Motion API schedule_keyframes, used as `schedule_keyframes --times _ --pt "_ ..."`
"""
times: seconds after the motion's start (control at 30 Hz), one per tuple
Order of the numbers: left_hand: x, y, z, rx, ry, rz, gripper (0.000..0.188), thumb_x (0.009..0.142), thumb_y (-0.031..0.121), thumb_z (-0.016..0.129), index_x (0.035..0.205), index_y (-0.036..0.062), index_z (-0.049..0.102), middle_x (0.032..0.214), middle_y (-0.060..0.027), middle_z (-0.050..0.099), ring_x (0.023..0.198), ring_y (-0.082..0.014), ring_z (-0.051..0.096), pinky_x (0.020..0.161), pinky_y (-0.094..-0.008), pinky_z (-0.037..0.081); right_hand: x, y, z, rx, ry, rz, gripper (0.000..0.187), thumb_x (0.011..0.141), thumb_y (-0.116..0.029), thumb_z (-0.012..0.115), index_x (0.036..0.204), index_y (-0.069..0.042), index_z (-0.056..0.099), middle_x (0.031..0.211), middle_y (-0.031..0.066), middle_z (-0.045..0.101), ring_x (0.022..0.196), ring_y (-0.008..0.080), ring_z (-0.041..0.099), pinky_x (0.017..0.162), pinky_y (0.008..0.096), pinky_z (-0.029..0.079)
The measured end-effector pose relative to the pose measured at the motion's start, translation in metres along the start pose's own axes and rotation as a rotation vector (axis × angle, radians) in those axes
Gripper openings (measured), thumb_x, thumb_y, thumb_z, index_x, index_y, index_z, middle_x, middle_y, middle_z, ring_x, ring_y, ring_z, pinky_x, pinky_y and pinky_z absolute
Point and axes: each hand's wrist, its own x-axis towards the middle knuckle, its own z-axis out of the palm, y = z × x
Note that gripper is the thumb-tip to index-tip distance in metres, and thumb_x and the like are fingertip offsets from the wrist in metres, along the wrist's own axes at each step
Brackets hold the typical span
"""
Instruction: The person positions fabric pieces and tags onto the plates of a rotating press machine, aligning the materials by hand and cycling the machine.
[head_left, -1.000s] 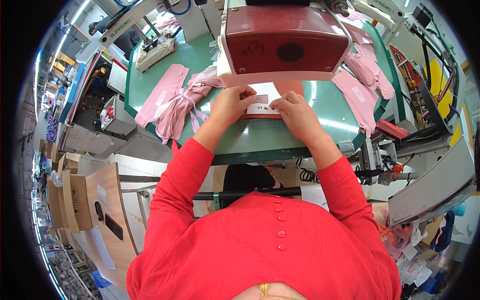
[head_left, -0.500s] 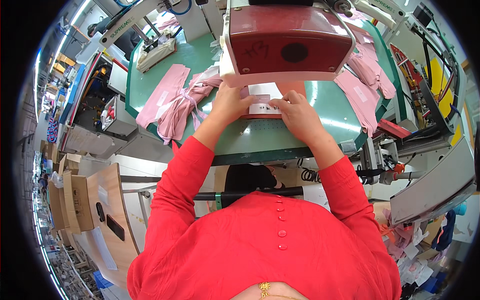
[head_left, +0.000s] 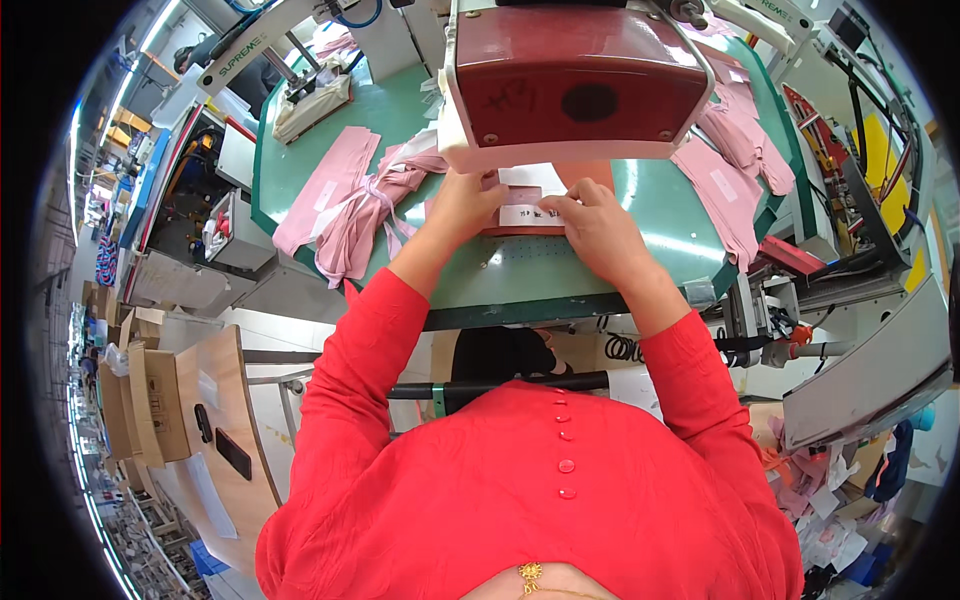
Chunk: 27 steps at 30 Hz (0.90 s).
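Note:
A white card point(head_left: 520, 216) with dark marks and a window lies on a reddish-brown pad point(head_left: 530, 231) under the overhanging red press head point(head_left: 580, 95). Pink fabric shows in the card's window. My left hand point(head_left: 462, 212) is at the card's left side, fingers closed at the edge of a pink fabric piece point(head_left: 430, 207) that peeks out beside it. At the right side my right hand point(head_left: 603, 232) has thumb and forefinger pinched together on the card. What lies under its curled fingers is hidden.
Tied pink fabric pieces point(head_left: 365, 205) lie on the green table point(head_left: 470, 280) to the left, with more pink pieces point(head_left: 722, 195) at the right. A second press arm point(head_left: 240, 50) stands far left. Below left, a wooden side table point(head_left: 215, 400) holds a phone point(head_left: 233, 454).
Both hands stay at the card with only slight shifts. A bit of pink fabric now shows left of my left hand.

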Motion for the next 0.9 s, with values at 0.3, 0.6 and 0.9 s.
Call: schedule_keyframes --times 0.3,0.6,0.9 --pt "-0.001 0.002 0.000 0.051 0.000 0.027 0.033 0.075 0.006 0.062 0.107 -0.0025 0.062 0.100 -0.0184 0.063 0.097 -0.0285 0.063 0.084 -0.0367 0.050 0.000 0.006 0.003 0.071 0.052 -0.034 0.025 0.085 -0.007 0.056 0.104 -0.014 0.068 0.095 0.0085 0.055 0.095 0.0291 0.056 0.081 0.0405 0.050" --pt "-0.001 0.014 0.000 0.015 0.048 -0.061 0.028 0.080 0.014 0.064 0.103 -0.0032 0.063 0.091 -0.0141 0.066 0.081 -0.0248 0.065 0.071 -0.0357 0.050 0.000 0.006 0.002 0.136 0.117 -0.022 0.020 0.085 -0.005 0.055 0.104 -0.007 0.060 0.098 0.0111 0.057 0.098 0.0325 0.056 0.083 0.0422 0.049" --pt "0.010 0.023 -0.004 -0.356 0.026 -0.148 0.021 0.081 0.016 0.068 0.093 -0.0014 0.066 0.083 -0.0069 0.065 0.077 -0.0145 0.062 0.069 -0.0320 0.049 0.000 0.007 0.000 0.262 0.133 0.036 0.025 0.082 -0.005 0.059 0.106 -0.005 0.057 0.101 0.0117 0.058 0.097 0.0302 0.058 0.082 0.0409 0.049"
